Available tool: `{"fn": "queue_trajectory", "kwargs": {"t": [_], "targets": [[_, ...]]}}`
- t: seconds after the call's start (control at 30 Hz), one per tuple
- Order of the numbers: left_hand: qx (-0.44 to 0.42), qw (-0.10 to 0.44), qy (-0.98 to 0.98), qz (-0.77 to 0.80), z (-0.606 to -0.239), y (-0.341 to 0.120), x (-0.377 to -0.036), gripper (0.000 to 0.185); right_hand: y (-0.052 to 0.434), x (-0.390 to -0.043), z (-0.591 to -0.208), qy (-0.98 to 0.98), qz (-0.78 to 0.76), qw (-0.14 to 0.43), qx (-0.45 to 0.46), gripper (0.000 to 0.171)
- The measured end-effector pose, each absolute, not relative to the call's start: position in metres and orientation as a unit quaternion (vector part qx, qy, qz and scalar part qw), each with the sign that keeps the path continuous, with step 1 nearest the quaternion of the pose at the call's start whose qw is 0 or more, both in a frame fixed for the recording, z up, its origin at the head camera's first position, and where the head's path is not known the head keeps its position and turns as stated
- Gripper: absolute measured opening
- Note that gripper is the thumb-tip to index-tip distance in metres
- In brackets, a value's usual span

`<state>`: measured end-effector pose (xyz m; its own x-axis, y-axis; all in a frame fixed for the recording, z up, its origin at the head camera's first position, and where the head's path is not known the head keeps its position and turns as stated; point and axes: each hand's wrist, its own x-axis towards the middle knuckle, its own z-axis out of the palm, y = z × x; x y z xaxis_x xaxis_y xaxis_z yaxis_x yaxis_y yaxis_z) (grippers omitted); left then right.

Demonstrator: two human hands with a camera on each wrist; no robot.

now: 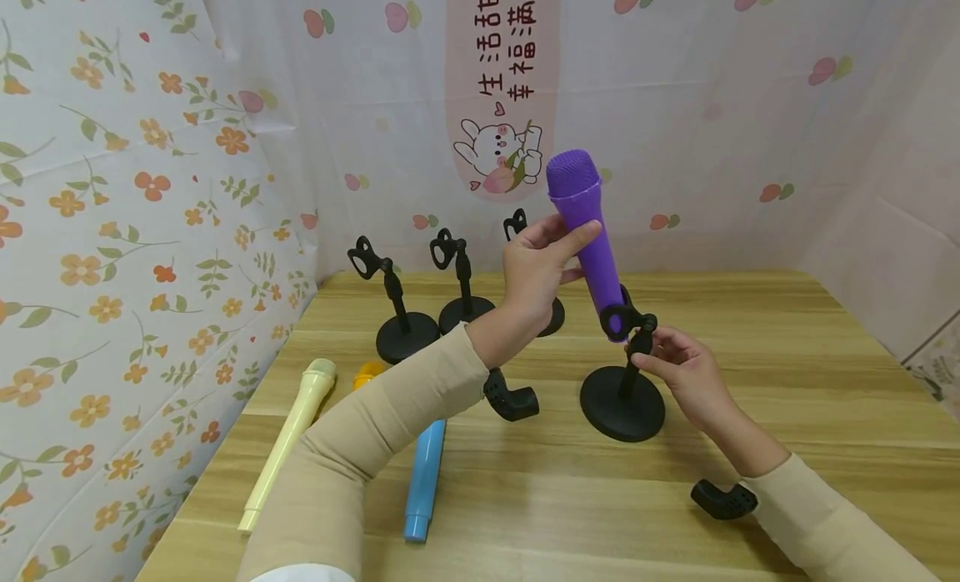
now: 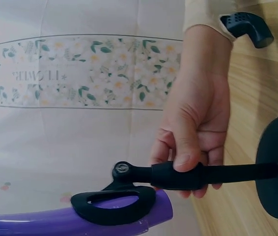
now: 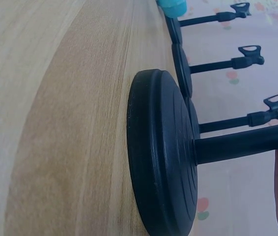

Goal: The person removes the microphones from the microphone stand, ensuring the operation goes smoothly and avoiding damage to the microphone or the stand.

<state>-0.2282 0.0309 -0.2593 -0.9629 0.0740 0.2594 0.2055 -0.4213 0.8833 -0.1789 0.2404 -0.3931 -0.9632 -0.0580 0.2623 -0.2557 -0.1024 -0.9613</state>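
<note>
- Purple toy microphone point(image 1: 592, 240) held above the wooden tabletop point(image 1: 787, 382), near the middle of the head view.
- Long axis tilted: mesh head up and leaning slightly left, toward the back curtain; narrow tail end down and to the right.
- Tail end seated in the clip of a black microphone stand point(image 1: 622, 390), ringed by the black clip loop in the left wrist view point(image 2: 112, 209).
- Left hand point(image 1: 536, 269) grasping the upper body of the microphone just under the mesh head, thumb and fingers curled around it.
- Right hand point(image 1: 686, 373) gripping the upright stem of the stand just below the clip, thumb pressed over the stem point(image 2: 188, 157).
- Round base of the stand flat on the tabletop, seen close up in the right wrist view point(image 3: 163, 152).
- Three more black stands with empty clips point(image 1: 405, 303) point(image 1: 461, 282) point(image 1: 525, 257) in a row behind, near the curtain, upright, the rightmost partly hidden by the left hand.
- Cream toy microphone point(image 1: 288, 436) lying flat at the left, long axis running toward the near edge.
- Blue toy microphone point(image 1: 423, 482) lying beside it, partly under the left forearm.
- Small orange object point(image 1: 367, 372) between them, mostly hidden.
- Floral curtain point(image 1: 112, 232) at left; pale curtain with a rabbit picture point(image 1: 498, 153) behind.
</note>
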Motion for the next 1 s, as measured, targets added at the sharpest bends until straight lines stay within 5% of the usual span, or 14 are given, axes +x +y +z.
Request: {"fn": "queue_trajectory", "kwargs": {"t": [1.0], "targets": [[-0.114,0.058,-0.485,-0.865,-0.244,0.015,-0.232,0.027,0.242,-0.18,-0.392,-0.663,0.737,0.061,0.114,0.025]]}}
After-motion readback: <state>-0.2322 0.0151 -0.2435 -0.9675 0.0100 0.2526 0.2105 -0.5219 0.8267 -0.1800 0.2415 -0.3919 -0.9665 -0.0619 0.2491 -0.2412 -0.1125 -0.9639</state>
